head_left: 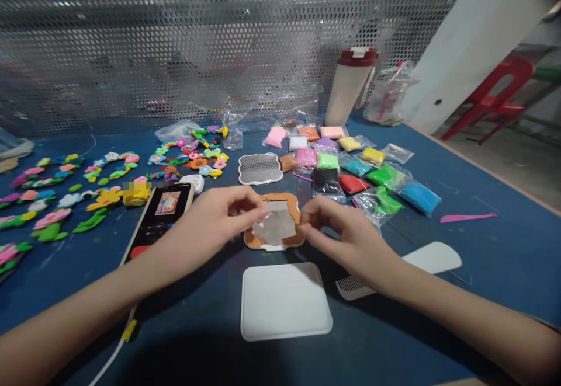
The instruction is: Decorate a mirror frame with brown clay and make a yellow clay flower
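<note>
A small mirror [277,221] lies on the blue table, its white frame largely covered with brown clay [253,240]. White still shows along its lower edge. At the right side of the frame, my right hand [339,231] pinches the brown clay between thumb and fingertips. My left hand [228,214] is over the mirror's upper left, with thumb and forefinger drawn together; whether anything is between them is hidden. In front of the mirror lies a white rounded board [286,301]. Partly beneath my right forearm is a white comb [432,257].
A phone [153,222] with a cable lies at left, beside several colourful clay-decorated pieces [111,166]. Behind are another mirror [260,169], bagged clay packets [326,178] and a tumbler [349,85]. A pink clay tool [467,218] lies at right.
</note>
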Motion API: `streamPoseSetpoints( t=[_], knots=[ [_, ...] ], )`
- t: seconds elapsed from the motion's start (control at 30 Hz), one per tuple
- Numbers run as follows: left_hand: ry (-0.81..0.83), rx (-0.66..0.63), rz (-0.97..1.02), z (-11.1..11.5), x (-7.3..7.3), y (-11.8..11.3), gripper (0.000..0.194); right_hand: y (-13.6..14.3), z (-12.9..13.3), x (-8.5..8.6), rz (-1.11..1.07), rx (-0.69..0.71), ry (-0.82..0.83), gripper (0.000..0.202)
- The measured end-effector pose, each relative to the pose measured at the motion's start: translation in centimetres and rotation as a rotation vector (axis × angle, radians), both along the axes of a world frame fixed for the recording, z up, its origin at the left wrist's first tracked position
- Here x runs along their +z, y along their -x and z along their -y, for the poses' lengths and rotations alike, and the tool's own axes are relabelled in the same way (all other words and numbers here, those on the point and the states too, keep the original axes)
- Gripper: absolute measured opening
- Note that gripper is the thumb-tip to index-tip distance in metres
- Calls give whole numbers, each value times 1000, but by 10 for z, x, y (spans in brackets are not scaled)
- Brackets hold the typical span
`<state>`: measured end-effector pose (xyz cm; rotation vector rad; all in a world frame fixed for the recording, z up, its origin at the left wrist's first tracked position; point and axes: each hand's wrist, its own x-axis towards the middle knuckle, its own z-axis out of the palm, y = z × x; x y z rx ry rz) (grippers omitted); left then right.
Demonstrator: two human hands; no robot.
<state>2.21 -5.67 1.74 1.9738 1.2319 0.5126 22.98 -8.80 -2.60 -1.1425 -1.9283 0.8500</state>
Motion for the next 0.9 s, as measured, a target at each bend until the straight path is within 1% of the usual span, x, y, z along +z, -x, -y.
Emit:
streamPoseSetpoints(
  t=[0.07, 0.13, 0.17, 0.23, 0.27, 0.33, 0.37, 0.5, 0.6, 0.67, 0.8, 0.9],
  knots=[
    [-74, 6, -40, -1, -3, 6, 15, -5, -5, -2, -124, -47, 98, 2],
    [-116, -27, -78, 1, -13, 11, 14, -9, -8, -4, -216, -58, 165, 8],
    [-158, -55, -100, 2, -20, 12, 15, -11, -9, -5, -229, -59, 181, 10],
    [-294, -157, -161, 5, -34, 13, 18, -12, -10, -6, -203, -50, 192, 13],
    [-403, -190, -191, 6, -40, 14, 20, -12, -10, -6, -183, -42, 192, 14],
    [-562, -236, -258, 7, -49, 15, 23, -11, -10, -7, -149, -30, 184, 15],
    [-615, -250, -283, 7, -51, 16, 24, -11, -10, -8, -139, -25, 180, 15],
    [-728, -301, -373, 5, -55, 21, 26, -12, -10, -10, -98, -17, 181, 14],
    [-831, -377, -476, 4, -55, 26, 25, -12, -10, -10, -62, -8, 182, 14],
    [-862, -416, -512, 3, -54, 29, 27, -11, -10, -10, -37, -2, 173, 15],
    [-829, -401, -432, 0, -53, 35, 31, -9, -9, -10, -6, 10, 153, 15],
    [-848, -431, -392, -2, -53, 38, 26, -9, -8, -12, 28, 8, 129, 15]
  ],
)
